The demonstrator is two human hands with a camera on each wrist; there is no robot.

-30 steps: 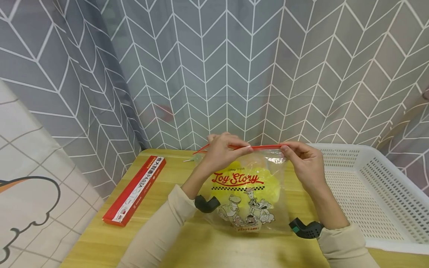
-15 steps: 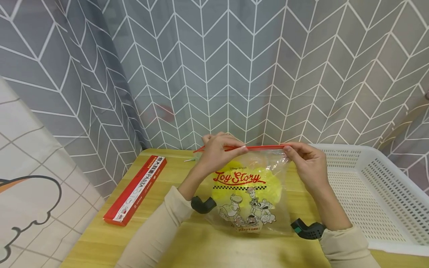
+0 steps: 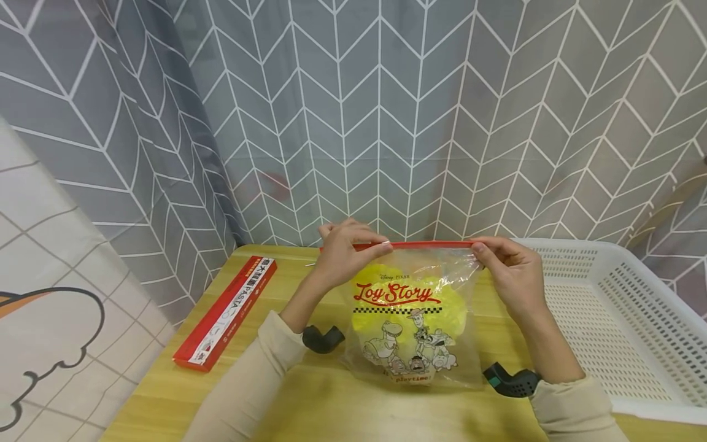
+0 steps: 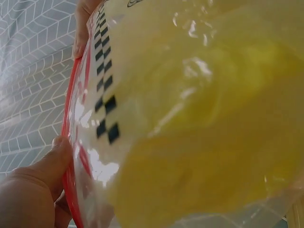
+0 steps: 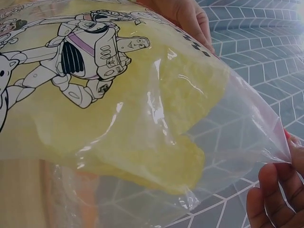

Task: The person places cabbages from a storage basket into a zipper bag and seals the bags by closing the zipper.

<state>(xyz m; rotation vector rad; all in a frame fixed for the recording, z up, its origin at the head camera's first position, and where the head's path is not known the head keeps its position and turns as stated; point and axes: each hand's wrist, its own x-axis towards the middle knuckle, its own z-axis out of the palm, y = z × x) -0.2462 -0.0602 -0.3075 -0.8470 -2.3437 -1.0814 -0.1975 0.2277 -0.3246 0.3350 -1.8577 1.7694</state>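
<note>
Both hands hold a clear printed zip bag (image 3: pixel 411 319) upright over the wooden table (image 3: pixel 309 405). It looks light, limp and slippery, its yellow filling (image 3: pixel 436 301) soft, best held by the stiffer red zip strip (image 3: pixel 425 245). Left hand (image 3: pixel 345 255) pinches the strip's left end, wrist raised; right hand (image 3: pixel 510 270) pinches the right corner.

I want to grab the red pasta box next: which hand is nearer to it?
Left. The left hand pinches the bag's red strip, just right of the pasta box; the right hand holds the strip's far end, beside the basket.
</note>
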